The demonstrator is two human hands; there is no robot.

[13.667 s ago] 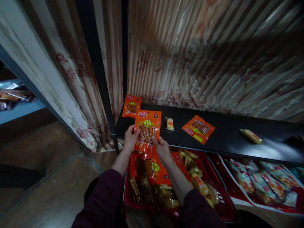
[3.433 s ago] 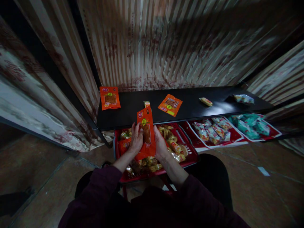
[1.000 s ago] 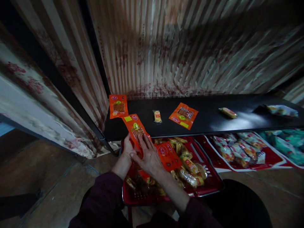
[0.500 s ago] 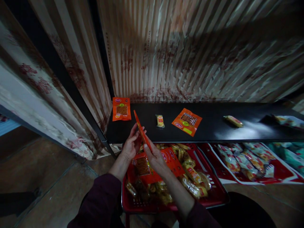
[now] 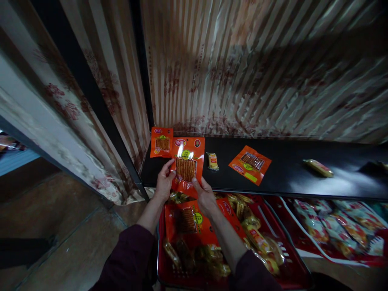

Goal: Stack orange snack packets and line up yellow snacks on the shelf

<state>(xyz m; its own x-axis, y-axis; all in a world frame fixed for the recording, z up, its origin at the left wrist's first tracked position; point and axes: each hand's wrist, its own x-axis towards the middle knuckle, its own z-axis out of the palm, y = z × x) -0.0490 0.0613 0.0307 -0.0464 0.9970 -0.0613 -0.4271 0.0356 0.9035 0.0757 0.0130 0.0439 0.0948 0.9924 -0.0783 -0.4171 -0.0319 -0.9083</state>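
Observation:
Between my two hands is an orange snack packet (image 5: 188,165), its printed front with a window of brown sticks facing me. My left hand (image 5: 165,180) pinches its left edge, and my right hand (image 5: 205,196) grips the lower right corner. Behind it, on the black shelf (image 5: 285,176), another orange packet (image 5: 161,142) lies in the left corner. A small yellow wrapped snack (image 5: 212,161) and a tilted orange packet (image 5: 250,165) lie to the right. Below my hands, more orange packets (image 5: 174,220) rest on gold-wrapped snacks (image 5: 209,258) in a red basket (image 5: 298,270).
Farther right on the shelf lies another yellow wrapped snack (image 5: 318,167). A second red basket (image 5: 330,258) holds several white-and-red bags (image 5: 312,224). Dark metal posts (image 5: 142,81) and a striped curtain (image 5: 242,72) stand at the left and back.
The held packet has turned from edge-on to face me, with both hands still on it. The view has shifted slightly, so the shelf and baskets appear farther right and lower.

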